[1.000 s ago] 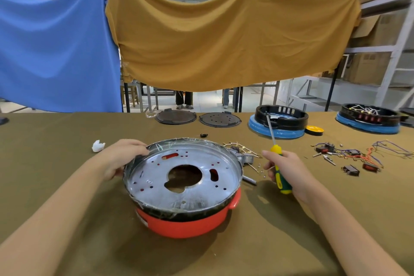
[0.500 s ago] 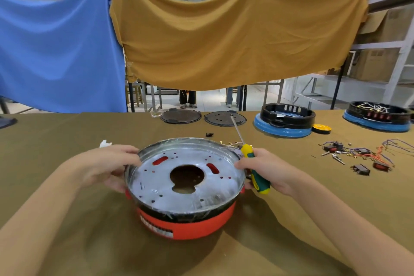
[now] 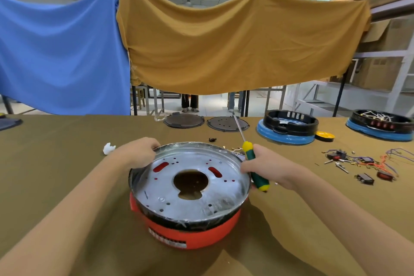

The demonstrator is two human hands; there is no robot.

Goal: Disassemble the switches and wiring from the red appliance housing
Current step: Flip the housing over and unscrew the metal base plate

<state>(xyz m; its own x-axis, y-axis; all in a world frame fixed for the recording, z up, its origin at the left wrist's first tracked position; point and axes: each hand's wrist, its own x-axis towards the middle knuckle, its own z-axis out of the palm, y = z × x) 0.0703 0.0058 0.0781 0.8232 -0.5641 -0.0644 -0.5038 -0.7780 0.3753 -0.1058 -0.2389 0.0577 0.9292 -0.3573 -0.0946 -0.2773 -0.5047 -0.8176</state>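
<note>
The red appliance housing (image 3: 192,232) stands on the table in front of me, tilted toward me, with a round silver metal plate (image 3: 190,186) with a central hole on top. My left hand (image 3: 139,151) grips the plate's far left rim. My right hand (image 3: 266,167) holds a green and yellow screwdriver (image 3: 254,163), shaft pointing up and away, and touches the right rim. Removed switches and wires (image 3: 363,163) lie on the table to the right.
Two dark round discs (image 3: 227,123) lie at the table's far edge. Two black and blue housings (image 3: 289,127) stand at the back right, with a yellow disc (image 3: 324,135) between them. A small white piece (image 3: 109,148) lies left of my left hand.
My right hand brought the screwdriver from the table on the right to the housing's right rim. The housing turned and tilted toward me; its label now faces the front.
</note>
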